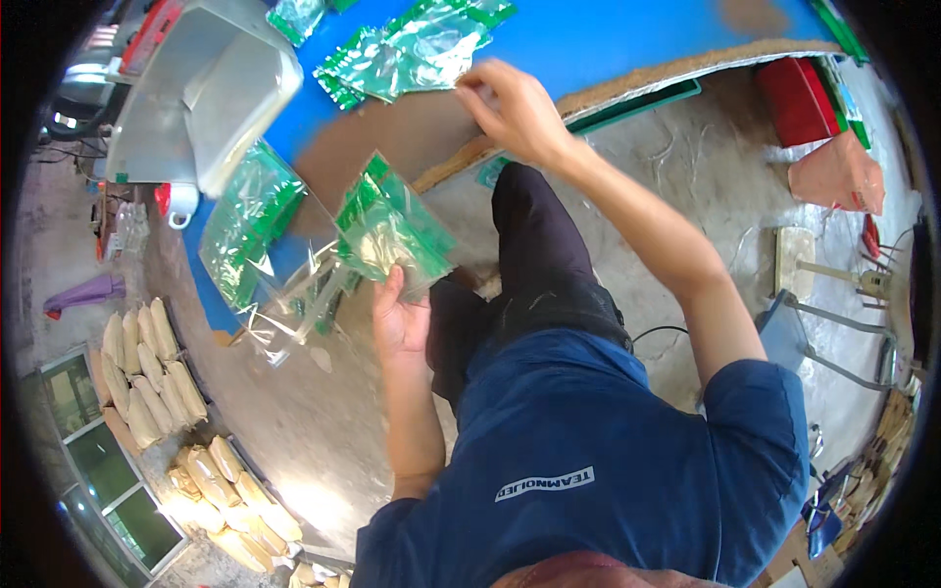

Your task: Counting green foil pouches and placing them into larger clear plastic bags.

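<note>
The blue table [627,44] runs out of view above. A grey tub [147,132] stands left, beside loose bags [250,220]. My right hand [480,98] meets the bag pile [412,54]; pinching or touching, I can't tell. My left hand [402,318] grips a green packet [392,230], fingers hidden behind it.

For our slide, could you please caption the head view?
Left hand holds green plastic packet; right hand near packets on blue table.

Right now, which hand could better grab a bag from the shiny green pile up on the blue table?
Probably the right hand: it is just beside that pile. The left hand is farther off and holds a green bag.
</note>
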Demonstrator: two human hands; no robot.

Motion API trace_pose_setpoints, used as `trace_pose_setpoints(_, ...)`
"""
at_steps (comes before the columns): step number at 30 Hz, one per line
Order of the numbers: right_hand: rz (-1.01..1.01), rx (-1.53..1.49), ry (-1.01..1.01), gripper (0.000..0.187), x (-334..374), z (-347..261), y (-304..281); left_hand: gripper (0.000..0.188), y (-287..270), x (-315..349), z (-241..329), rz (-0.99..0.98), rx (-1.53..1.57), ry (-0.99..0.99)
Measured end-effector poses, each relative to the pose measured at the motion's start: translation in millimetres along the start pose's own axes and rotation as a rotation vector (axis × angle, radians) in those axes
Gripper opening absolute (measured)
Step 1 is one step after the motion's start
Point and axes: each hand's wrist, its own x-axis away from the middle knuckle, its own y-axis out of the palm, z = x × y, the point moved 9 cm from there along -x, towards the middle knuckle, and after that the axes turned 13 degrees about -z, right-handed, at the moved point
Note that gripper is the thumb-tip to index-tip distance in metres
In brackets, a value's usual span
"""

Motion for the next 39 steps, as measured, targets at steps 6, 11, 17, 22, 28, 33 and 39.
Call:
trace_pose_setpoints(6, -0.004, 0.734, 0.046, 0.058, -78, 62, 31, 0.04, -2, -14, -24, 0.08, 0.208, -0.026)
trace_pose_setpoints(11, -0.411, 0.669, -0.271, 0.045, 11, -27, 101, 0.047, -11, -4, -1, 0.02, 0.242, 0.075)
trace_pose_setpoints(17, -0.461, 0.161, -0.186, 0.037, -7, -40, 71, 0.046, -19, -33, -24, 0.0, 0.176, 0.003)
trace_pose_setpoints(22, -0.613, 0.328, -0.538, 0.043, 33, -53, 89, 0.044, -12, -28, -31, -0.014, 0.177, -0.013)
trace_pose_setpoints(28, -0.251, 0.361, -0.189, 0.042, -31, -25, 50, 0.046, -5, -32, -29, -0.076, 0.044, 0.001)
trace_pose_setpoints(33, -0.578, 0.363, -0.44, 0.041, 14, -53, 92, 0.048, -16, -28, -18, -0.036, -0.015, -0.013)
trace_pose_setpoints(39, -0.21, 0.52, -0.359, 0.057, -65, -17, 68, 0.048, 2, -37, -24, -0.111, -0.015, -0.028)
